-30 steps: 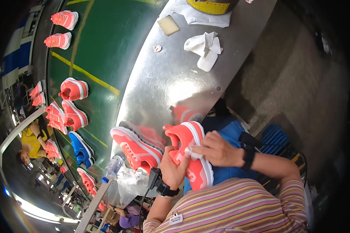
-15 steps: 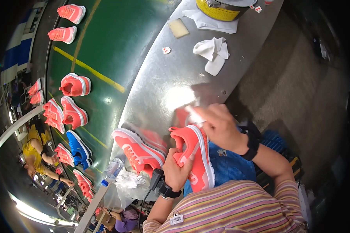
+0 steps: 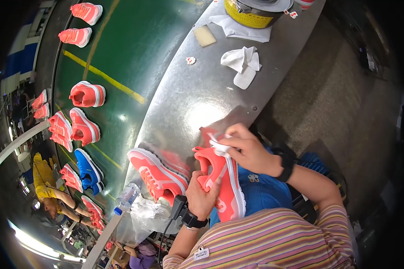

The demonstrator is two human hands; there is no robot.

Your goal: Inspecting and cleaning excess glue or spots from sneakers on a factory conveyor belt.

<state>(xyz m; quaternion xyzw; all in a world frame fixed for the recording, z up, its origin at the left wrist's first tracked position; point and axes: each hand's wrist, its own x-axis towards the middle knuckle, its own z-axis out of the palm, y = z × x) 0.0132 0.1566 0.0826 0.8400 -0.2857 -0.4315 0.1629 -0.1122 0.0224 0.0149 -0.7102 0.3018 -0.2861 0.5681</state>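
My left hand (image 3: pixel 202 193) is closed round the side of a coral sneaker (image 3: pixel 231 188) with a white sole, which it holds over my lap at the bench edge. In my right hand (image 3: pixel 251 150) a small white cloth (image 3: pixel 220 145) is pinched between fingers and thumb. That cloth is at the heel end of the sneaker, by its collar and sole edge. A second coral sneaker (image 3: pixel 159 175) lies on the metal bench to the left of my left hand.
The metal bench (image 3: pixel 184 85) bears a yellow-labelled tin (image 3: pixel 249 15), a crumpled white cloth (image 3: pixel 241 60) and a tan pad (image 3: pixel 204 36). A water bottle (image 3: pixel 128 196) stands beside a plastic bag. On the green conveyor (image 3: pixel 121 58) are several coral sneakers and blue ones (image 3: pixel 89 168). A co-worker in yellow (image 3: pixel 44 177) reaches toward shoes.
My right hand has moved slightly left and down, bringing the white cloth against the sneaker's heel. The left hand keeps its hold. The co-worker in yellow has leaned lower, arms toward the shoes.
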